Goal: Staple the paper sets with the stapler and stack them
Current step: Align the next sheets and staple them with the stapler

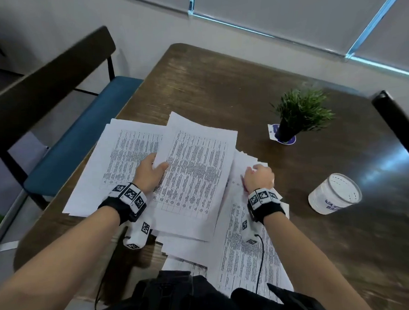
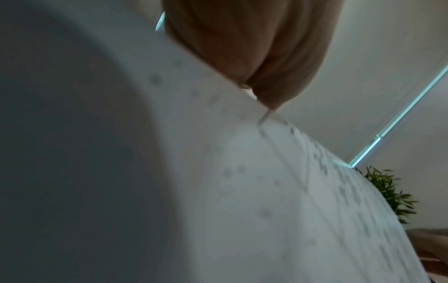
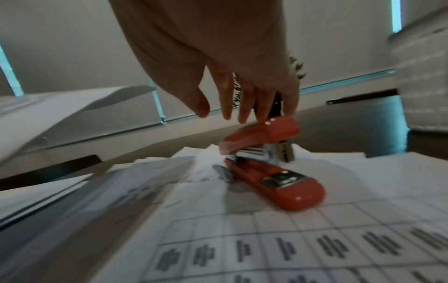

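My left hand (image 1: 151, 170) pinches the left edge of a printed paper set (image 1: 194, 169), thumb on top, and holds it lifted and tilted over the other sheets. In the left wrist view the fingers (image 2: 254, 47) clamp that sheet edge (image 2: 242, 172). A pile of printed sets (image 1: 117, 160) lies to the left on the table. My right hand (image 1: 259, 175) hovers over a red stapler (image 3: 274, 166), which lies on more loose printed sheets (image 1: 248, 260). Straight fingertips (image 3: 288, 107) touch the stapler's raised top arm. Only a red sliver of the stapler (image 1: 243, 184) shows in the head view.
A small potted plant (image 1: 299, 115) stands on the brown wooden table (image 1: 218, 82) at the back right. A white cylindrical container (image 1: 335, 194) lies to the right of my right hand. A blue-seated chair (image 1: 78, 138) stands on the left, a black chair back (image 1: 398, 123) on the right.
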`<state>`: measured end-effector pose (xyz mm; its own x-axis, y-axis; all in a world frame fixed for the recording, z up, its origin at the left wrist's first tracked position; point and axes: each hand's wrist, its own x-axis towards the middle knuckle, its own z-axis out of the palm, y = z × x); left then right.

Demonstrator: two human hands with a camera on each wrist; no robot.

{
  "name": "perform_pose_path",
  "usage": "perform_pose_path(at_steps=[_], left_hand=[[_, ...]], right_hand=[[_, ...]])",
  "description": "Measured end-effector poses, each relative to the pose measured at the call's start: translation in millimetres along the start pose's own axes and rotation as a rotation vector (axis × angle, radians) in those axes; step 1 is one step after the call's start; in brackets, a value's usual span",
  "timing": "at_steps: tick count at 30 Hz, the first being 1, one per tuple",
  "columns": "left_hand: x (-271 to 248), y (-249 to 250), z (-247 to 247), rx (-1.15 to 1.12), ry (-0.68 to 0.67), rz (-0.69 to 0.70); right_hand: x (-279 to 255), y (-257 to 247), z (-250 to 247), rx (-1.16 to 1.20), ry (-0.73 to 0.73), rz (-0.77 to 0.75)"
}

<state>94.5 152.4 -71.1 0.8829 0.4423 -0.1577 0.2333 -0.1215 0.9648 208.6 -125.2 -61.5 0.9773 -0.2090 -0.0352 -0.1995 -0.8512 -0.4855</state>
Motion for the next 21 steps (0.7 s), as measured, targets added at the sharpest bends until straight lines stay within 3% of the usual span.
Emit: perform_pose_path(at_steps=[1, 3, 5, 7, 10, 14, 16, 18, 21], left_hand=[[0.0, 1.7, 0.7, -0.032, 0.006, 0.009], [3.3, 3.1, 1.0, -0.068, 0.01, 0.009], [7.1, 3.6, 0.7, -0.1, 0.032, -0.005], [10.9, 3.3, -1.3, -0.112, 0.109, -0.025], [19.4, -0.4, -16.6, -0.026, 0.183, -0.106], [24.6, -11.2, -44.0, 0.233, -0.167, -0.374], [18.7, -11.7, -52.0, 0.432, -0.312, -0.439], [20.1, -15.9, -57.3, 0.493, -0.29, -0.408], [22.9, -18.9, -68.7, 0.318, -0.073, -0.336]], right_hand=[[-5.5, -5.6, 0.8, 0.102, -0.003, -0.067], [-22.3, -20.9, 3.4, 0.398, -0.223, -0.115], [-40.9, -35.4, 4.9, 0.655, -0.576, -0.016], [-51.8, -39.8, 11.5, 0.717, -0.728, 0.039], [-57.4, -36.2, 25.7, 0.649, -0.596, -0.015], [-60.4, -40.7, 38.2, 0.664, -0.438, -0.058], [-58.9, -51.2, 43.4, 0.645, -0.397, -0.036], [-54.1, -60.9, 51.3, 0.581, -0.406, -0.026], [-52.6, -73.9, 56.1, 0.51, -0.524, -0.019]])
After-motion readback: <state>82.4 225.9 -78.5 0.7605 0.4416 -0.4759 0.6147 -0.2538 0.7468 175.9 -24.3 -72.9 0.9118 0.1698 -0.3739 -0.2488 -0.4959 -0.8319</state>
